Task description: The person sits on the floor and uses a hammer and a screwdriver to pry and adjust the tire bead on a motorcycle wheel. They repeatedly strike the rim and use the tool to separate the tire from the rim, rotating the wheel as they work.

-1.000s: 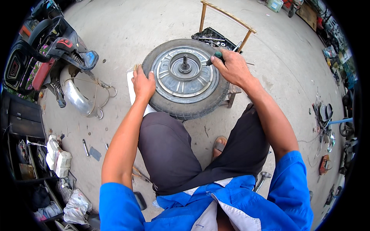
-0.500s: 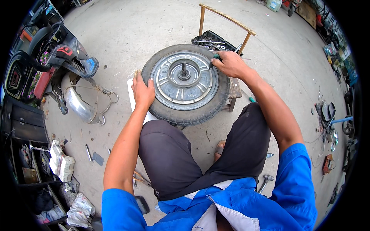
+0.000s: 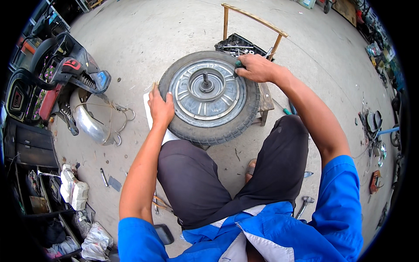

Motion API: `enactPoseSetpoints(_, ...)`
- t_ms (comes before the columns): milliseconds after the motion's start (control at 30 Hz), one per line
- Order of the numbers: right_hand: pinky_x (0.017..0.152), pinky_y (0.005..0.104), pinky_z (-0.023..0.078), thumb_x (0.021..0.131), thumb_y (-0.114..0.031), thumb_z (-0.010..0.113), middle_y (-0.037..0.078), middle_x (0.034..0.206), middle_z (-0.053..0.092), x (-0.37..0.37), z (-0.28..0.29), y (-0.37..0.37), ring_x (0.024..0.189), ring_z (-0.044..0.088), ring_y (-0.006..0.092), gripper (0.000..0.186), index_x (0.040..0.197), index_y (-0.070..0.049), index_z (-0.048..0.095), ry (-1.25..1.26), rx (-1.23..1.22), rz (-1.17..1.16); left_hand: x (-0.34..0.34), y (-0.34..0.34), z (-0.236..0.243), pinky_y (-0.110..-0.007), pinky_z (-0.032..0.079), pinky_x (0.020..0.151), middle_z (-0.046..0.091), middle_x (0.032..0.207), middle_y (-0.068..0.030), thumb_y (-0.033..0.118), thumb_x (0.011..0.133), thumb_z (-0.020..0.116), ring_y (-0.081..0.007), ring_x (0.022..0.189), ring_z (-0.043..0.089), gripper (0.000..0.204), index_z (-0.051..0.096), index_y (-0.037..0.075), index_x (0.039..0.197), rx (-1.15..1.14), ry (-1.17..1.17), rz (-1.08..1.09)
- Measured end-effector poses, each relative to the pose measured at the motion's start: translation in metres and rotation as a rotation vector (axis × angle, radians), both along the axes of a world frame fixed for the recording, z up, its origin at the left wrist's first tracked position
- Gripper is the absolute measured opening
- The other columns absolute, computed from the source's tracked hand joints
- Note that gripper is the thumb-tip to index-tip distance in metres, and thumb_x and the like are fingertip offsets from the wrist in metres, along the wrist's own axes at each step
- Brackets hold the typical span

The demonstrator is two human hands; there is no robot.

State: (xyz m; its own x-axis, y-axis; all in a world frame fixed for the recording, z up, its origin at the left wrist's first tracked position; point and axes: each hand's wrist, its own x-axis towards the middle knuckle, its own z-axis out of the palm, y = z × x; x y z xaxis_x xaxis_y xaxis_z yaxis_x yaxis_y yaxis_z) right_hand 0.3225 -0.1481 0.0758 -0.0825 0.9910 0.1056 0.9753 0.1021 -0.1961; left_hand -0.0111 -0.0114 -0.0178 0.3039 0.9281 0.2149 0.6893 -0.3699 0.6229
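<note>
Plainly, a dark tyre (image 3: pixel 209 135) rings a grey hub (image 3: pixel 207 100).

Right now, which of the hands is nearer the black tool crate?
Right. The right hand is just this side of the crate, holding a green-handled tool over the wheel. The left hand is farther off, at the wheel's left edge.

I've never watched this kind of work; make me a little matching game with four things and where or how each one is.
1. Left hand
2. Right hand
3. Crate
4. Wheel

A. Lying flat, axle pointing up
B. Black, with metal tools inside
C. At the tyre's left edge
D. Closed around a green-handled tool

Pairs: 1-C, 2-D, 3-B, 4-A
</note>
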Motion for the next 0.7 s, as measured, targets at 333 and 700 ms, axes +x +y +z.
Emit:
enactPoseSetpoints(333,0.08,0.0523,0.051,0.101,-0.046,0.05,0.026,0.088,0.069,-0.023,-0.01,-0.011,0.089,0.067,0.043,0.051,0.098,0.003,0.061,-0.037,0.048,-0.249,-0.001,0.001,-0.003,-0.048,0.036,0.112,0.043,0.147,-0.0252,0.024,0.094,0.061,-0.0451,0.13,0.045,0.069,0.034,-0.001,0.152,0.004,-0.016,0.013)
enactPoseSetpoints(700,0.074,0.0519,0.054,0.099,-0.046,0.054,0.026,0.084,0.07,-0.043,-0.019,-0.011,0.083,0.07,0.0425,0.051,0.09,0.002,0.068,-0.042,0.147,-0.463,0.004,-0.001,-0.001,-0.048,0.038,0.11,0.045,0.147,-0.0224,0.027,0.092,0.064,-0.0449,0.129,0.046,0.067,0.04,0.0,0.148,-0.063,-0.026,0.067)
